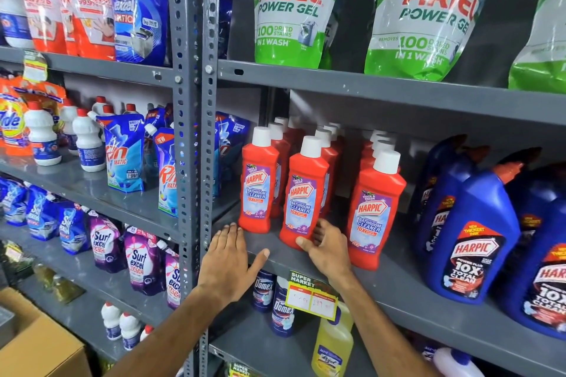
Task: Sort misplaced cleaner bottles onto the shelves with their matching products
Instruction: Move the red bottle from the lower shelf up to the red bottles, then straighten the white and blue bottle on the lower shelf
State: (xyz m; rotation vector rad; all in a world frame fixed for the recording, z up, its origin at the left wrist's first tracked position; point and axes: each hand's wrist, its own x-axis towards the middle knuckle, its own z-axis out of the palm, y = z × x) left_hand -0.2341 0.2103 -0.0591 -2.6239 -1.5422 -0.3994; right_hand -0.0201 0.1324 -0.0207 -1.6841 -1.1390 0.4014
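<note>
Filling my view is a grey metal shelving rack [196, 119] built of perforated uprights, with green and white Ariel Power Gel pouches [294, 6] on the top tier to the right and red Lifebuoy pouches [76, 0] to the left. On the middle shelf [407, 291] I see big blue Harpic Power Plus bottles [468, 239] with angled red caps at the far right, well apart from my hands. Beside them stand three rows of red Harpic bathroom cleaner bottles [375, 211], each with a white screw cap, a waisted body and a purple and pale blue label reading "Bathroom Cleaner 10X". The front bottle of the middle row [304, 196] sits upright at the shelf's front edge, between the front bottles of the other two rows. My right hand [329, 249] cups its base, thumb across the front lower corner and fingers curled around the right side, so it grips the bottle rather than pinching it. My left hand [228, 260] lies flat on the shelf lip with fingers spread, fingertips just beside the leftmost red bottle [258, 180], whether touching I cannot tell. Below the lip hangs a yellow price tag [311, 297], and under it stand dark blue Domex bottles [283, 309] and a yellow Lizol bottle [332, 346].
</note>
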